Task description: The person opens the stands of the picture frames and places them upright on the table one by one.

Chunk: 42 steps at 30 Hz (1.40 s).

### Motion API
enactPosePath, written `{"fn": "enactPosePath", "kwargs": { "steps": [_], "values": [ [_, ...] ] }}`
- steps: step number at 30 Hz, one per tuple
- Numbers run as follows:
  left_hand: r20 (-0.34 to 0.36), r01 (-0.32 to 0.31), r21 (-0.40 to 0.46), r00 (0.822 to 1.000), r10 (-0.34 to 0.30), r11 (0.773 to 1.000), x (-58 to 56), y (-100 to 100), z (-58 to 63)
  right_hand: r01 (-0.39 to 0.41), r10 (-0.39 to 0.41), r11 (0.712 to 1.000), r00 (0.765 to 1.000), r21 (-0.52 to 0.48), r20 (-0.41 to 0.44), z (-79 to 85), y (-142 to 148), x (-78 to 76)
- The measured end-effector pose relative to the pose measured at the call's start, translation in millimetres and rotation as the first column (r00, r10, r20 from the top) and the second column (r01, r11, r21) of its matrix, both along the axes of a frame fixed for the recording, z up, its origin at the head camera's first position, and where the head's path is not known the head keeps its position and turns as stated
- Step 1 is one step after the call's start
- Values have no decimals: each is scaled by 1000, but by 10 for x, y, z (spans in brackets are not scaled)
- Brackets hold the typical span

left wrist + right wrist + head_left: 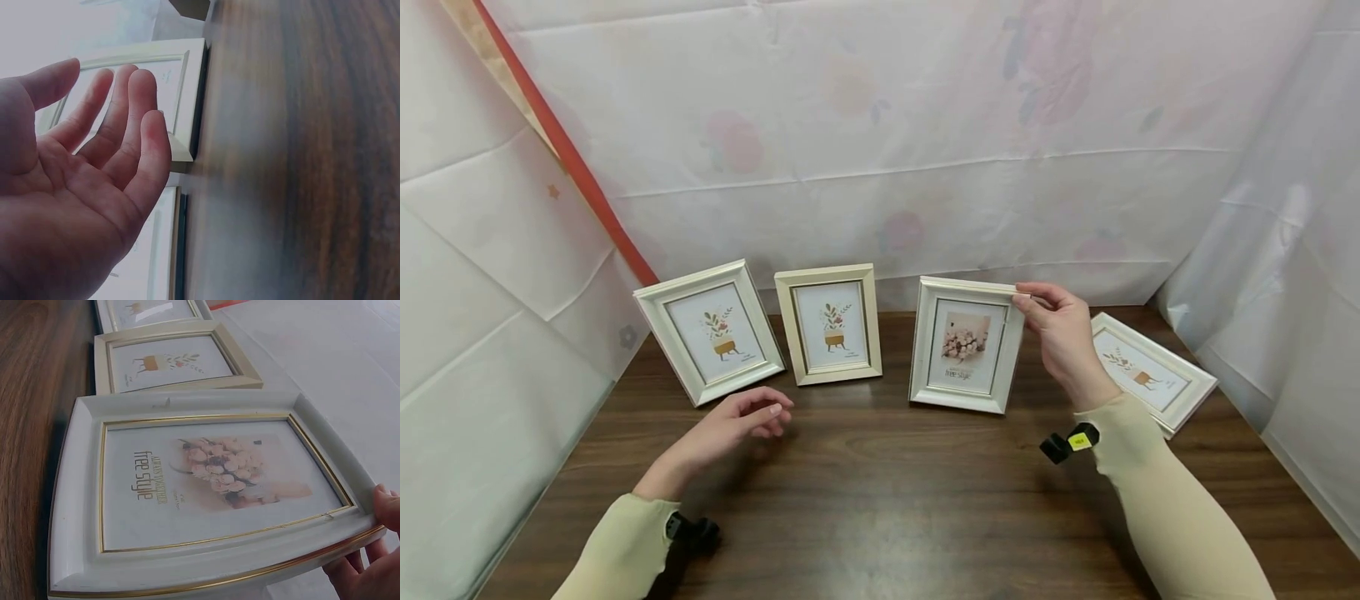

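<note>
My right hand [1060,333] pinches the upper right corner of a white picture frame [922,350] with a gold inner line. The thumb is on its front and the fingers go behind, as the right wrist view shows. Inside this photo frame [219,544] is a print of pink flowers with "free style" lettering. My left hand [741,425] hovers over the table, fingers loosely bent and holding nothing. Nearest to it are a tilted white picture frame [718,333] and a cream picture frame [829,325], both standing with potted-plant prints. The left palm [75,206] shows in the left wrist view.
Another white picture frame [1153,371] lies on the dark wooden table [865,500] at the right, partly behind my right wrist. A pale patterned cloth [880,150] hangs behind the frames, with a red strip [565,142] at the left.
</note>
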State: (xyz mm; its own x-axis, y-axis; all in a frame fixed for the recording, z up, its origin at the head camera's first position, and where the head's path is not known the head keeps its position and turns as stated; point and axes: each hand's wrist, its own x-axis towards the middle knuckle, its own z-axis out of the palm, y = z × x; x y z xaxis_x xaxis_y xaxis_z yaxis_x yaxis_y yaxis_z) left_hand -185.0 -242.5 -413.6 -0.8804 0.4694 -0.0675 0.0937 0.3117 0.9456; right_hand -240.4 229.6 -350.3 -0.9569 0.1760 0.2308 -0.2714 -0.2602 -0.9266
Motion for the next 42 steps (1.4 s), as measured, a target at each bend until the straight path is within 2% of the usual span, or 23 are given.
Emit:
{"fn": "enactPosePath", "kwargs": {
  "steps": [5, 15, 18, 21, 25, 34, 37, 42],
  "values": [
    [9, 20, -1, 1000, -20, 1000, 4, -12, -4, 17, -17, 1000, 1000, 21, 25, -17, -59, -41],
    [44, 34, -18, 998, -33, 999, 10, 26, -4, 15, -25, 987, 998, 160, 56, 5, -127, -31],
    [46, 34, -22, 998, -33, 999, 19, 45, 0, 17, -32, 976, 997, 215, 67, -1, -129, -28],
    [38, 39, -18, 999, -39, 999, 26, 87, 4, 24, -45, 954, 997, 300, 63, -13, -119, -27],
    [32, 67, -14, 997, -67, 998, 37, 183, 20, 25, -46, 929, 998, 370, 49, -47, -92, -28],
    [6, 116, -29, 993, -116, 993, 30, 392, 37, -10, 4, 921, 1000, 390, 14, -130, -13, -19],
    [10, 157, -27, 988, -157, 987, 25, 491, 26, -30, 27, 910, 1000, 414, 13, -159, 38, 7],
    [11, 239, -27, 971, -238, 971, 34, 709, 17, -71, 68, 871, 997, 486, 22, -240, 181, 48]
  ]
}}
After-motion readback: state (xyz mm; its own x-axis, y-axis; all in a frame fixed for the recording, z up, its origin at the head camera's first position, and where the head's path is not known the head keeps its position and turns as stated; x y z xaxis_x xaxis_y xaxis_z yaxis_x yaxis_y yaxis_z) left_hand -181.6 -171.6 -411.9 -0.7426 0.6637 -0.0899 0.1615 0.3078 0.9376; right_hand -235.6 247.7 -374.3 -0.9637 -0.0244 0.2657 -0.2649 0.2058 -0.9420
